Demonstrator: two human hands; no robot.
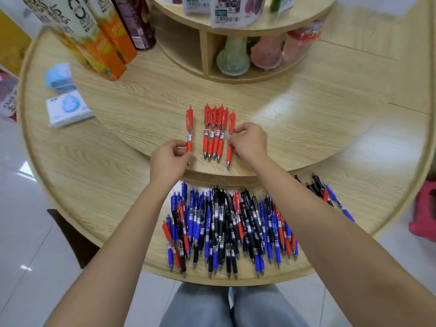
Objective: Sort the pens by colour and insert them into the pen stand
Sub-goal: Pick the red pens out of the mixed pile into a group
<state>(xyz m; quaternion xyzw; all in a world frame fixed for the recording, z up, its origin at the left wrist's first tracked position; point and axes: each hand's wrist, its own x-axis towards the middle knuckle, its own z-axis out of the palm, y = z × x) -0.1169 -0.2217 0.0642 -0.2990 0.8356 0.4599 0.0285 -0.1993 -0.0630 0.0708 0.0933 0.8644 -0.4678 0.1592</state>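
Observation:
Several red pens (214, 132) lie side by side on the middle wooden tier, tips toward me. My left hand (170, 159) pinches the grip of a separate red pen (189, 123) just left of that row. My right hand (249, 142) holds another red pen (230, 138) at the row's right end. A large mixed heap of blue, black and red pens (226, 227) lies on the lower tier near me. A smaller bunch of black, red and blue pens (323, 192) sits to the right. No pen stand is in view.
Two tissue packs (67, 109) lie at the left of the middle tier (132, 107). Tall drink cartons (103, 43) stand behind them. A round upper shelf (205, 67) holds bottles and pouches. A pink stool (424, 213) stands on the floor to the right.

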